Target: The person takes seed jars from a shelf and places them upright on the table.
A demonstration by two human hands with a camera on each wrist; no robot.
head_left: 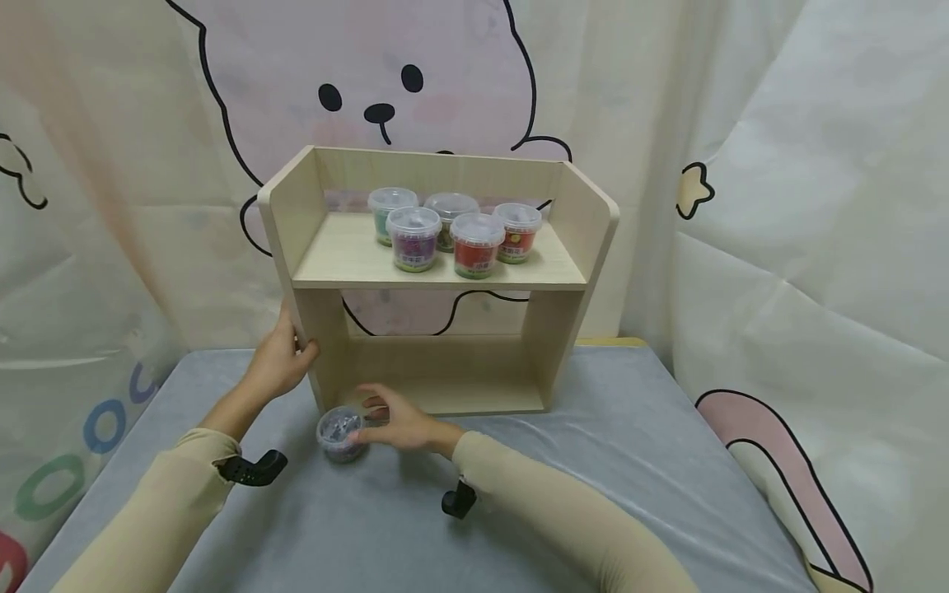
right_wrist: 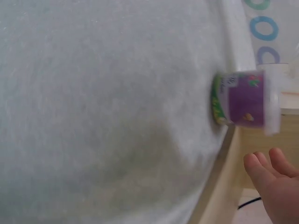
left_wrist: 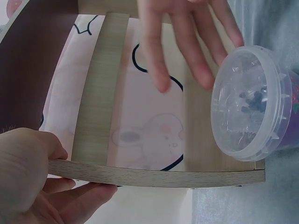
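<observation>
My left hand (head_left: 280, 362) grips the edge of the left side panel of a small wooden shelf (head_left: 437, 284). In the left wrist view the thumb lies on one face of that panel and the fingers on the other. A small plastic tub (head_left: 339, 436) with a clear lid stands on the cloth by the shelf's front left corner. Its purple label shows in the right wrist view. Beside this tub is my right hand (head_left: 400, 418), fingers extended and not closed round it. A gap separates the right fingertips (right_wrist: 252, 161) from the tub in the right wrist view.
On the upper board stand several lidded tubs, among them a purple one (head_left: 413, 239), a red one (head_left: 477, 245) and a green one (head_left: 390, 214). A grey-blue cloth (head_left: 356, 535) covers the table. Behind hangs a printed curtain (head_left: 623, 99).
</observation>
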